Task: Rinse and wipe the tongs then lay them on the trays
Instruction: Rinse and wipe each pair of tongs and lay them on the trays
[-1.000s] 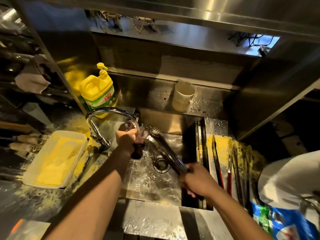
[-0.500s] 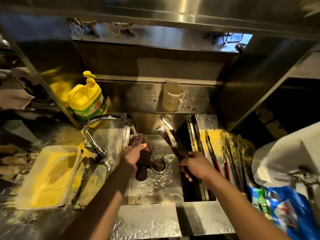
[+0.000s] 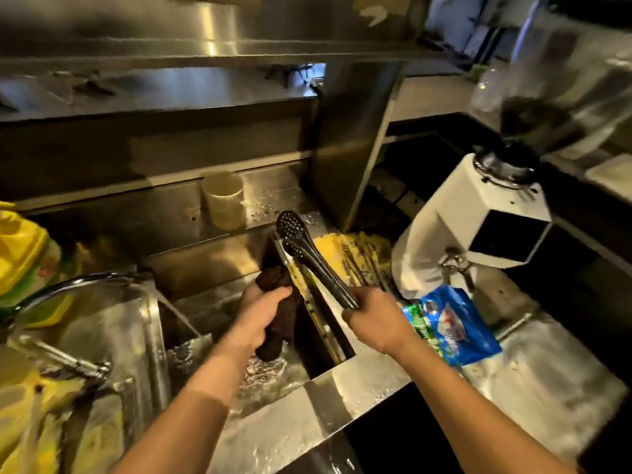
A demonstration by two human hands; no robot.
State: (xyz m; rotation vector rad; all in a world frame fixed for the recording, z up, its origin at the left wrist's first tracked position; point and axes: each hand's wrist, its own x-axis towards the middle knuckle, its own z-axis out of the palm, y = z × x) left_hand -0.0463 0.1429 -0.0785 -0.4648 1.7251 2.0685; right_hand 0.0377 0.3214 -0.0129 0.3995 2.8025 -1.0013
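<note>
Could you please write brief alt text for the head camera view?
Over a steel sink, the right hand holds black slotted tongs by the handle end, tips pointing away, while the left hand grips a dark cloth beside them.

Glossy metal tongs (image 3: 309,258) (cloth (image 3: 278,313) matt)

Over the sink (image 3: 359,378), the right hand (image 3: 378,325) grips the handle end of metal tongs (image 3: 309,254), perforated tips raised and apart. The left hand (image 3: 261,316) clutches a dark cloth (image 3: 278,313), possibly wet. More tongs, blurred, lie on a yellow surface (image 3: 355,251) beyond.
</note>
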